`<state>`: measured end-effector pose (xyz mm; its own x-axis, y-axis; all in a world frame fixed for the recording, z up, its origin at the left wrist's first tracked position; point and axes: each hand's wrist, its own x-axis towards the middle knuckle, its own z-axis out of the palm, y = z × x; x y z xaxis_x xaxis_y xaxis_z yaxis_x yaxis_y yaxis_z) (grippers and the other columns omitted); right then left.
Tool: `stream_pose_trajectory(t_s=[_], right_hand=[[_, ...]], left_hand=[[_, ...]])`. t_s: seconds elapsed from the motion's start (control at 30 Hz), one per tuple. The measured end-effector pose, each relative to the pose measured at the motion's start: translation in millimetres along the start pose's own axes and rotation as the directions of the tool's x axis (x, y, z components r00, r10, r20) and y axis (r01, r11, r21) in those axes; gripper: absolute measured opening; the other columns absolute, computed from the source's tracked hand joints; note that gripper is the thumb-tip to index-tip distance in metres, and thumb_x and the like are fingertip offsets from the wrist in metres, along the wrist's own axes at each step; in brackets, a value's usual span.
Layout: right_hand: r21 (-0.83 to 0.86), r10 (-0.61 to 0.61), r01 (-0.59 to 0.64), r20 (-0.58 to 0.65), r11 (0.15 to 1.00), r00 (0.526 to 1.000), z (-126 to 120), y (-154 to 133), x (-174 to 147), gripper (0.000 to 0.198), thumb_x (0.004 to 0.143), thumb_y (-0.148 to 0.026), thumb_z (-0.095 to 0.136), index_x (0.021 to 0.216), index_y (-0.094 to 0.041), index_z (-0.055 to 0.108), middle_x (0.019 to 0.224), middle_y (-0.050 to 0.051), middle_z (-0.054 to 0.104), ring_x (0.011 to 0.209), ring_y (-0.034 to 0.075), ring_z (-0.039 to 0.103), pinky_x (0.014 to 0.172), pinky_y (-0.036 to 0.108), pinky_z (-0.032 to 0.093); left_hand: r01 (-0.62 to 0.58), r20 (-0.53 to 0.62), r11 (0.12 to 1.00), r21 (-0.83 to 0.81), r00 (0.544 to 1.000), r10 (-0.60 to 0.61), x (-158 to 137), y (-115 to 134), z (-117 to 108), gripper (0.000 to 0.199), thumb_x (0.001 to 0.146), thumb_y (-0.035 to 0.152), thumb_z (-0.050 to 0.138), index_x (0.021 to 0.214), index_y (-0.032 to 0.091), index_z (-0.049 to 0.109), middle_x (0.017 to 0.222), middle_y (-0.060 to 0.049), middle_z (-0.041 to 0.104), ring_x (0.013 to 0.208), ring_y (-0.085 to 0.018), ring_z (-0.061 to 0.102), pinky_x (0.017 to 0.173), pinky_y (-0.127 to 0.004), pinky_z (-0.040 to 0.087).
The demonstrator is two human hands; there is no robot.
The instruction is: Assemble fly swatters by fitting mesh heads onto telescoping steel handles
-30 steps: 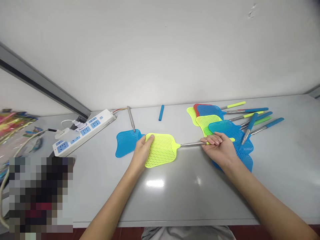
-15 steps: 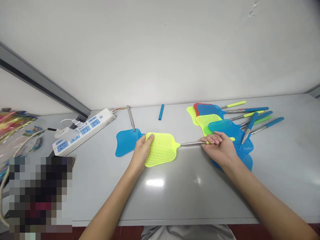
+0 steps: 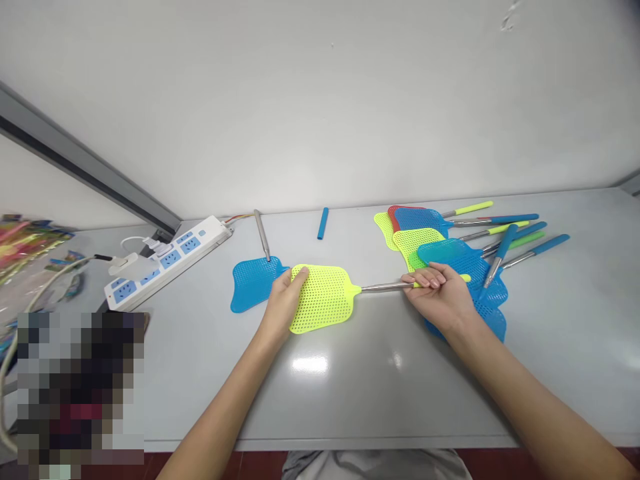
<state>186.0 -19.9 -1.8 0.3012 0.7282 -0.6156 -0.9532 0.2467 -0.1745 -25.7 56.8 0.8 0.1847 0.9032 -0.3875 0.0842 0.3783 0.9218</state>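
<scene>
A yellow fly swatter (image 3: 325, 300) is held level above the table, its metal shaft pointing right. My left hand (image 3: 283, 300) pinches the left edge of its perforated head, thumb on top. My right hand (image 3: 440, 293) wraps round the yellow handle, whose tip sticks out past the fingers. Behind my left hand lies a blue swatter head (image 3: 255, 285), partly covered by that hand. A bare grey metal rod (image 3: 262, 235) lies just above it. Further back is a short blue tube (image 3: 323, 223), apart from everything else.
Several swatters in blue, yellow, green and red overlap in a pile (image 3: 450, 253) beside and behind my right hand. On the left, a white power strip (image 3: 170, 263) has plugs and a cable in it. Plastic packaging (image 3: 40, 267) lies at far left, above a pixelated area.
</scene>
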Motion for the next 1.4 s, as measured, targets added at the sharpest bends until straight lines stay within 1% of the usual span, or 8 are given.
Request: stream_pose_trajectory(t_s=[0.33, 0.6, 0.73, 0.83, 0.93, 1.13, 1.3, 1.4], right_hand=[[-0.010, -0.002, 0.002, 0.004, 1.000, 1.000, 0.0, -0.4, -0.1, 0.034, 0.065, -0.008, 0.041, 0.053, -0.019, 0.012, 0.041, -0.007, 0.017, 0.037, 0.008, 0.022, 0.040, 0.023, 0.035], [-0.056, -0.021, 0.021, 0.011, 0.998, 1.000, 0.6, 0.2, -0.7, 0.035, 0.068, -0.009, 0.039, 0.054, -0.018, 0.008, 0.040, -0.007, 0.017, 0.035, 0.008, 0.023, 0.041, 0.023, 0.035], [-0.120, -0.052, 0.059, 0.066, 0.991, 0.996, -1.0, 0.7, 0.1, 0.037, 0.069, -0.009, 0.039, 0.055, -0.018, 0.006, 0.040, -0.007, 0.017, 0.035, 0.007, 0.024, 0.042, 0.023, 0.035], [-0.137, -0.065, 0.077, 0.092, 0.988, 0.994, -2.8, 0.7, 1.5, 0.038, 0.069, -0.008, 0.039, 0.055, -0.018, 0.006, 0.040, -0.007, 0.017, 0.035, 0.007, 0.024, 0.042, 0.023, 0.036], [-0.128, -0.066, 0.076, 0.081, 0.989, 0.995, -3.2, 0.4, 2.3, 0.037, 0.069, -0.008, 0.039, 0.055, -0.018, 0.006, 0.040, -0.007, 0.017, 0.035, 0.007, 0.024, 0.042, 0.024, 0.035], [-0.077, -0.047, 0.049, 0.030, 0.996, 0.998, -1.7, 0.3, 1.6, 0.035, 0.068, -0.009, 0.039, 0.055, -0.018, 0.007, 0.041, -0.007, 0.017, 0.035, 0.007, 0.024, 0.041, 0.024, 0.035], [-0.112, -0.055, 0.062, 0.060, 0.992, 0.997, -1.6, 0.4, 0.9, 0.037, 0.068, -0.008, 0.039, 0.056, -0.018, 0.006, 0.041, -0.007, 0.017, 0.035, 0.007, 0.024, 0.041, 0.024, 0.035], [-0.106, -0.053, 0.058, 0.047, 0.993, 0.997, -1.5, 0.4, 0.7, 0.036, 0.068, -0.009, 0.039, 0.055, -0.018, 0.006, 0.041, -0.007, 0.017, 0.035, 0.007, 0.024, 0.041, 0.023, 0.035]], left_hand=[[-0.001, 0.012, 1.000, -0.021, 1.000, 0.002, -0.6, 0.0, 0.0, 0.028, 0.066, 0.042, 0.057, 0.070, 0.016, 0.050, 0.058, 0.001, 0.057, 0.049, -0.013, 0.055, 0.047, -0.022, 0.040], [-0.005, 0.014, 1.000, -0.020, 1.000, 0.005, -1.4, -0.6, -0.1, 0.028, 0.066, 0.043, 0.056, 0.071, 0.016, 0.050, 0.063, 0.000, 0.059, 0.050, -0.013, 0.055, 0.047, -0.022, 0.040], [-0.013, 0.022, 1.000, -0.019, 1.000, 0.013, -1.8, -1.9, -0.6, 0.029, 0.067, 0.043, 0.056, 0.075, 0.016, 0.051, 0.066, -0.001, 0.060, 0.056, -0.015, 0.057, 0.050, -0.023, 0.041], [-0.039, 0.029, 0.999, -0.025, 0.999, 0.039, -2.1, -2.7, -0.5, 0.028, 0.068, 0.043, 0.055, 0.074, 0.016, 0.050, 0.069, -0.002, 0.061, 0.061, -0.015, 0.058, 0.052, -0.022, 0.041], [-0.045, 0.031, 0.999, -0.029, 0.998, 0.046, -2.6, -2.7, 0.3, 0.027, 0.069, 0.042, 0.055, 0.072, 0.016, 0.049, 0.069, -0.001, 0.060, 0.061, -0.014, 0.058, 0.053, -0.022, 0.041], [-0.020, 0.011, 0.999, -0.029, 1.000, 0.020, -4.3, 0.6, 2.0, 0.028, 0.067, 0.042, 0.056, 0.073, 0.016, 0.050, 0.065, -0.002, 0.058, 0.061, -0.016, 0.058, 0.053, -0.023, 0.042], [-0.017, 0.010, 1.000, -0.004, 1.000, 0.017, -5.4, 1.9, 2.2, 0.028, 0.067, 0.043, 0.056, 0.072, 0.016, 0.049, 0.063, -0.002, 0.058, 0.060, -0.016, 0.058, 0.050, -0.023, 0.041], [-0.013, 0.008, 1.000, 0.003, 1.000, 0.013, -5.8, 2.5, 2.6, 0.027, 0.068, 0.042, 0.055, 0.071, 0.016, 0.048, 0.063, -0.001, 0.058, 0.058, -0.016, 0.058, 0.049, -0.022, 0.041]])
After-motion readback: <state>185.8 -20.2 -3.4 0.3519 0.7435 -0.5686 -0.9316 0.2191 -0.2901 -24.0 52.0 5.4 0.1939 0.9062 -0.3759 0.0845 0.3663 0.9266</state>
